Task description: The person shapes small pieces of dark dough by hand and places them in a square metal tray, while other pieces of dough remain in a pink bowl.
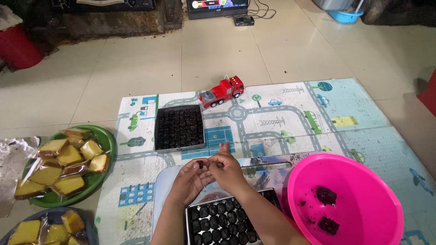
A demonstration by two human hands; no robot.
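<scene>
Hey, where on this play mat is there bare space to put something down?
Free: the play mat right of the toy fire truck and above the pink bowl; also a strip left of the far tray of dark sweets. Crowded: around both hands, between the near tray and the bowl.

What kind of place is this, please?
Probably a home living room floor: a child's road-print play mat on floor tiles, a red toy truck, and a television standing low by the wall.

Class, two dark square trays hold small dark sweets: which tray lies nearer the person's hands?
The partly filled dark square tray directly beneath the hands; the full tray sits farther off, beside the red toy truck.
</scene>
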